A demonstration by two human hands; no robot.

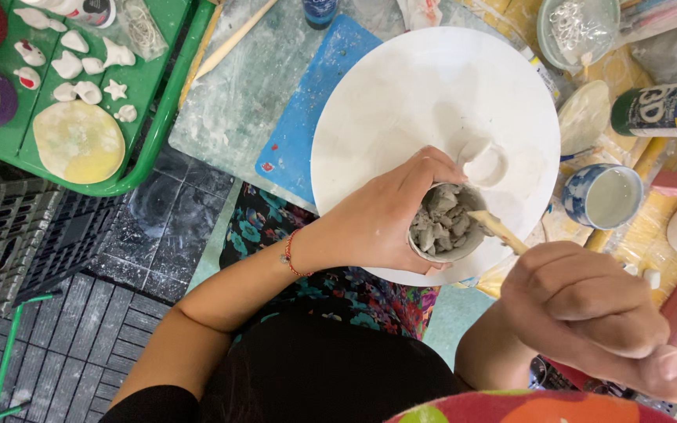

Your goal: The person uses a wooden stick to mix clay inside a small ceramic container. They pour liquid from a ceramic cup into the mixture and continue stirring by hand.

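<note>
Gripping a thin wooden stick (497,229), the right hand (589,313) sits nearest the camera, fingers curled into a tight fist around the handle end — the stick's tip pokes into grey clay lumps (442,222) inside a small cup (442,235). Left hand (389,215) wraps the cup from its left side, fingers closed round the wall, thumb near the rim; a red bead bracelet (289,254) rings that wrist. Cup hangs over the near edge of a big round white board (401,102), taken here as landmark. On the board, just past the cup, a small white clay dish (483,164) — touching the board, close to the cup but apart from it. Right of the board: a blue-patterned cup (602,196) with cloudy water, a pale oval piece (584,116), and a green-and-white tube (664,110) lying on its side. Left of the board and partly under it, a blue cutting mat (299,133) on a clay-smeared sheet. Far left of the board, a green tray (158,117) holding small white clay figures (80,66) and a yellowish round disc (78,141). Beyond the board's far-right edge, a clear tub (577,27), contents too blurred to tell.
</note>
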